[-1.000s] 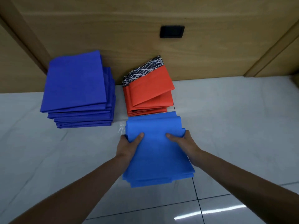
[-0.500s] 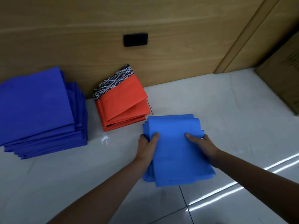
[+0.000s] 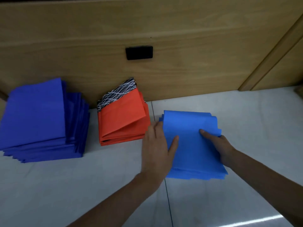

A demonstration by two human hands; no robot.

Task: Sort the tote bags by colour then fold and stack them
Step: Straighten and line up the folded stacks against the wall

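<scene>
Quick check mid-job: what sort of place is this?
Probably an indoor floor beside a wall, not a workbench: glossy pale tiles with a dark grout line, and a wood-panelled wall bearing a black plate.

**Soft Indoor Light, Some Motion Blur**

Even, rather dim indoor light falls from above. A white streak of glare lies on the glossy floor at the lower right of the frame. Shadows beneath the dark blue stack are faint. The left hand is smeared by motion. The wooden wall bows along the upper edge, and the corners look soft.
</scene>
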